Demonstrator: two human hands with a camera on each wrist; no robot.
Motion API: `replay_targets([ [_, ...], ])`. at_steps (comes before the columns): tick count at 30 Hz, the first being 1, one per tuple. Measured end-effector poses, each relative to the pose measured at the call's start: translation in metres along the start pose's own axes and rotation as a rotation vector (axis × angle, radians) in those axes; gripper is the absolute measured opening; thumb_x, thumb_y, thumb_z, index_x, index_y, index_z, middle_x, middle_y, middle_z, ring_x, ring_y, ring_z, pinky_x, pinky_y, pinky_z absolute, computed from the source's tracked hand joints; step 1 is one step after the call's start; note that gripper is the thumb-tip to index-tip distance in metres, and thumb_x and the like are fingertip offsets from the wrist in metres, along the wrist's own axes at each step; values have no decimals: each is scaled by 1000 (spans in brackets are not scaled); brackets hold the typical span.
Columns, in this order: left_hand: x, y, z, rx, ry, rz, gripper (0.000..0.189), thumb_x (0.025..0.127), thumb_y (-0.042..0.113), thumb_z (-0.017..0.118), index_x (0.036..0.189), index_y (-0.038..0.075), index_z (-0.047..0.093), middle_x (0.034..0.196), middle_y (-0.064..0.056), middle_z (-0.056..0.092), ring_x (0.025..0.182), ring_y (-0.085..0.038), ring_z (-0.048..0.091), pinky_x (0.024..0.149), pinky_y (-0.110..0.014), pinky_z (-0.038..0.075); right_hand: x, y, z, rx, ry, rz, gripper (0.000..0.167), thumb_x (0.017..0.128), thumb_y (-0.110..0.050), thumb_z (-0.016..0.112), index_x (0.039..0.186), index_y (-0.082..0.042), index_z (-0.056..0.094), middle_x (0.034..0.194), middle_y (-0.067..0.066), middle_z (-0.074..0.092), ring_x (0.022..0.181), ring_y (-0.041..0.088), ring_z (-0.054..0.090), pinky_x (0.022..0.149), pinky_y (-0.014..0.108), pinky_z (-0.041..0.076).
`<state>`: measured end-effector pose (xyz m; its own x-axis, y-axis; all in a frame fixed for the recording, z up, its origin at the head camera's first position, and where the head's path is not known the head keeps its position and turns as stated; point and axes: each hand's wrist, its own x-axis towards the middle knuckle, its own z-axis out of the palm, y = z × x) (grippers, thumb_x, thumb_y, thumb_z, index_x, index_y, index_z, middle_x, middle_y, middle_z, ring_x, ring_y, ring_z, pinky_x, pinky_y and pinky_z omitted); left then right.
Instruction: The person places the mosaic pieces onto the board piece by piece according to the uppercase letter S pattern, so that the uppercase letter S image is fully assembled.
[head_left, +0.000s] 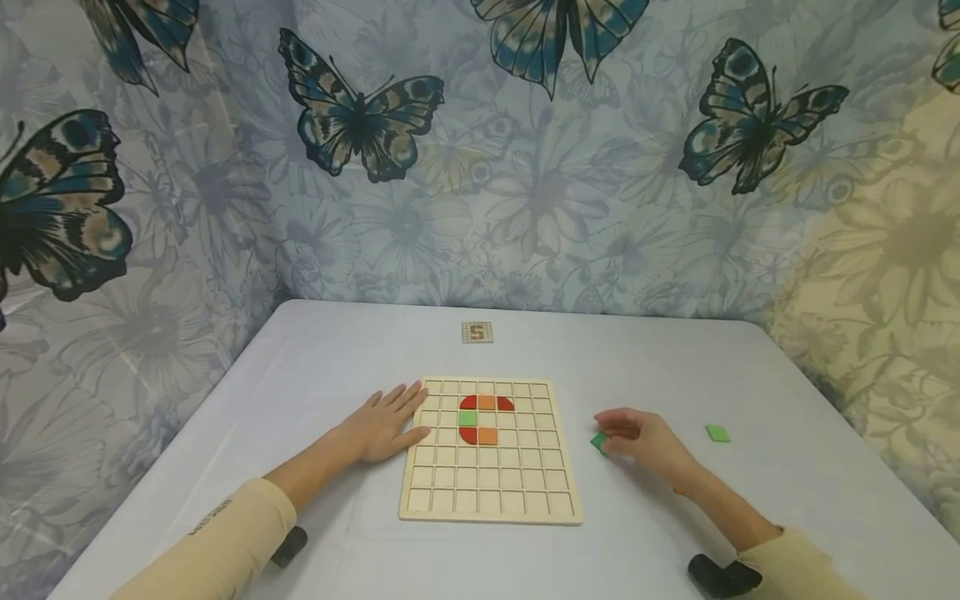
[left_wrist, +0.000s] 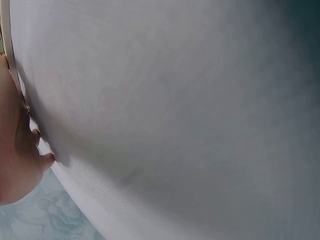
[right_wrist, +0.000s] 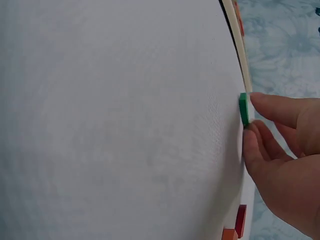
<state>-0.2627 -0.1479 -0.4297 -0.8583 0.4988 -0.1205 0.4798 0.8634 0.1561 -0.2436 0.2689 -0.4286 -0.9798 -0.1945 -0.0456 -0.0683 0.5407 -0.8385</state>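
Note:
A wooden grid board (head_left: pixel 487 479) lies on the table, holding red quarter-round tiles (head_left: pixel 468 436), orange square tiles (head_left: pixel 487 436) and one green square tile (head_left: pixel 468 417). My left hand (head_left: pixel 382 425) rests flat at the board's left edge, fingers spread and straight. Right of the board, my right hand (head_left: pixel 648 446) pinches a darker green tile (head_left: pixel 598 442) between thumb and fingers, low over the table. The right wrist view shows this green tile (right_wrist: pixel 243 109) on edge at the fingertips. Only part of the left hand (left_wrist: pixel 20 145) appears in the left wrist view.
Farther right lies a light green tile (head_left: pixel 717 433). A small patterned card (head_left: pixel 477 332) is behind the board. Near the right hand, a red tile (right_wrist: pixel 241 221) and an orange tile (right_wrist: pixel 229 234) lie on the white table (head_left: pixel 360 533). Butterfly-patterned cloth hangs behind.

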Motion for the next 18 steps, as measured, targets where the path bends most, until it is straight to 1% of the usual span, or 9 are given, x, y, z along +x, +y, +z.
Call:
replay_targets([
  [4, 0, 0, -1, -5, -1, -1, 72, 100, 54, 31, 153, 6, 19, 158, -10, 14, 142, -33, 14, 110, -57, 15, -1, 0, 5, -64, 22, -51, 39, 80, -1, 74, 118, 2, 62, 118, 16, 62, 108, 29, 59, 87, 29, 50],
  [6, 0, 1, -1, -5, -3, 1, 72, 100, 53, 32, 153, 6, 19, 158, -11, 14, 142, -33, 14, 110, -57, 15, -1, -1, 5, -87, 28, -57, 38, 80, 1, 74, 117, 1, 63, 117, 15, 62, 107, 28, 60, 86, 30, 50],
  [13, 0, 1, -1, -4, -8, -1, 72, 100, 54, 31, 153, 7, 18, 158, -10, 13, 142, -33, 14, 110, -56, 15, 1, -5, 4, -159, -7, -60, 38, 79, 4, 73, 116, -1, 64, 114, 10, 63, 101, 24, 60, 86, 34, 50],
  [18, 0, 0, 0, -3, -5, 2, 72, 100, 54, 31, 153, 7, 18, 158, -10, 13, 142, -33, 14, 110, -57, 15, 5, -6, 2, -190, -43, -112, 37, 78, 8, 72, 113, 0, 64, 110, 9, 64, 99, 25, 59, 85, 37, 50],
])
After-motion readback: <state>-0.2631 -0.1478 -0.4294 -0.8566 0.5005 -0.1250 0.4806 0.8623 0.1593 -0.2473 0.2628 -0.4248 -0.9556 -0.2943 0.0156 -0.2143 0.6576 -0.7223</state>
